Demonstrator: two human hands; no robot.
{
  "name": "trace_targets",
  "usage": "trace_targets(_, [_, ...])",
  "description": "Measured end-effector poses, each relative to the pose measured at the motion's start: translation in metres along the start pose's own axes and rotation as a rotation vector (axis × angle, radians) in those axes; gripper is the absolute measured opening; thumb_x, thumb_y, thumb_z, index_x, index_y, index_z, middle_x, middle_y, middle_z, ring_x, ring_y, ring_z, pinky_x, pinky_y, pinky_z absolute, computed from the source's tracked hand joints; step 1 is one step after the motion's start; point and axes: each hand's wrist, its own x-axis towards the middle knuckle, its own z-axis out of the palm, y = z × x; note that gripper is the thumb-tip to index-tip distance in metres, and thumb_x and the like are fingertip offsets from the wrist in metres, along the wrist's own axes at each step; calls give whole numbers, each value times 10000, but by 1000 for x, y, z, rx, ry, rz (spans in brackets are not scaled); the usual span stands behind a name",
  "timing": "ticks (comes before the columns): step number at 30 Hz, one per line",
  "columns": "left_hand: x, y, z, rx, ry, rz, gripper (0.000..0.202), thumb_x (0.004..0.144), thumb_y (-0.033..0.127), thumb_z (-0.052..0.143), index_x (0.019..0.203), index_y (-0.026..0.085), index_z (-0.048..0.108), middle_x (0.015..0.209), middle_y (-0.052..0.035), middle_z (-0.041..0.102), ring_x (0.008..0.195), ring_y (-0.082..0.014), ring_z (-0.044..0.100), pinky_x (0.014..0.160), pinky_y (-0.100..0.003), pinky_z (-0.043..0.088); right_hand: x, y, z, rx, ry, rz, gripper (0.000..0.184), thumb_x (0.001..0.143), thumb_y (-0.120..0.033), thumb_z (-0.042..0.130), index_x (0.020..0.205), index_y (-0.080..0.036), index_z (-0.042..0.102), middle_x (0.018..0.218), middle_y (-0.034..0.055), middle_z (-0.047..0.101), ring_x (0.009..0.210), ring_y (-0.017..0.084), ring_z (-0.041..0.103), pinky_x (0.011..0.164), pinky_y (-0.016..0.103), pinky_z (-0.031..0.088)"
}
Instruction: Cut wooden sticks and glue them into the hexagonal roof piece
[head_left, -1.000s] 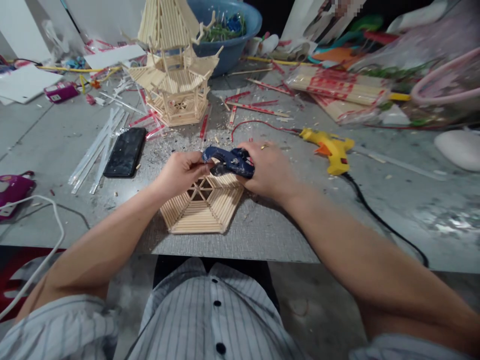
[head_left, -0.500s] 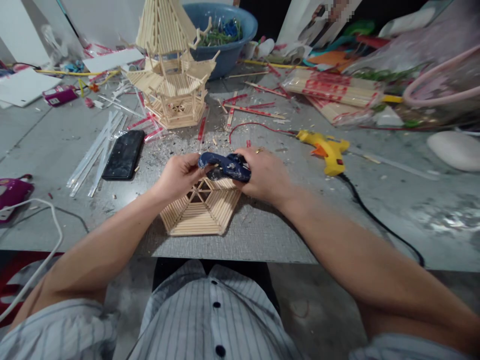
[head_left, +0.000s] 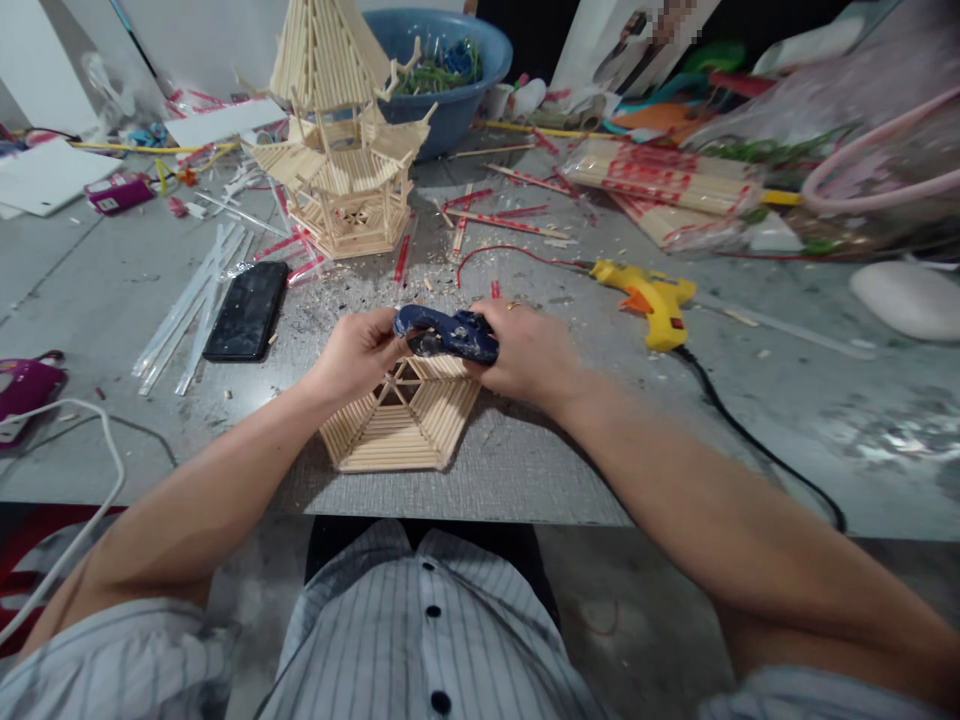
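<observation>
A hexagonal frame of wooden sticks (head_left: 397, 415) lies on the grey table (head_left: 525, 470) in front of me. My right hand (head_left: 529, 352) is closed round a dark blue hand tool (head_left: 448, 334), held just above the frame's far edge. My left hand (head_left: 358, 352) pinches at the tool's left tip, fingers pressed together; what it pinches there is too small to make out. Behind stands a tall stick-built pagoda model (head_left: 337, 140).
A yellow glue gun (head_left: 651, 297) with a black cord lies to the right. A black phone (head_left: 247, 308) and clear glue sticks (head_left: 191, 300) lie to the left. A blue basin (head_left: 450, 70), packs of sticks (head_left: 660, 178) and scraps crowd the back.
Both hands and the blue tool stay over the frame, with only a slight shift towards the left. Nothing was let go or picked up.
</observation>
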Motion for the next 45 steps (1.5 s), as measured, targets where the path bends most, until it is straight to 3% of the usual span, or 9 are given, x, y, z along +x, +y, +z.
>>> trace_targets(7, [0, -2, 2, -16, 10, 29, 256, 803, 352, 536, 646, 153, 566, 530, 33, 467, 499, -64, 408, 464, -206, 324, 2, 1, 0, 11, 1, -15, 472, 705, -275, 579, 1155, -134, 576, 1097, 154, 660, 992, 315, 619, 815, 405, 469])
trace_targets(13, [1, -3, 3, -63, 8, 79, 190, 794, 276, 521, 666, 148, 579, 532, 53, 465, 515, -49, 416, 508, -185, 368, 0, 1, 1, -1, 0, 5, 405, 711, -275, 585, 1098, -156, 595, 1039, 139, 680, 939, 305, 634, 748, 380, 466])
trace_targets(24, [-1, -1, 4, -72, 1, 74, 99, 723, 141, 488, 632, 170, 513, 509, 61, 472, 514, -47, 445, 495, -169, 371, 0, -4, -3, -51, -52, 79, 355, 735, -318, 567, 1058, -173, 599, 964, 125, 703, 834, 284, 641, 636, 333, 395])
trace_targets(30, [-1, -3, 4, -96, -9, -1, 88, 716, 132, 505, 639, 175, 505, 486, 62, 457, 445, -41, 410, 421, -176, 319, 0, -5, -2, -69, -49, 79, 339, 736, -319, 560, 1037, -168, 606, 957, 128, 703, 826, 279, 641, 630, 330, 383])
trace_targets(45, [3, -3, 3, -69, -1, -8, 79, 740, 171, 511, 661, 166, 514, 549, 34, 505, 493, -52, 454, 456, -178, 366, 2, -4, -3, -123, -77, 95, 366, 737, -349, 550, 1032, -147, 626, 878, 141, 698, 743, 272, 637, 592, 324, 341])
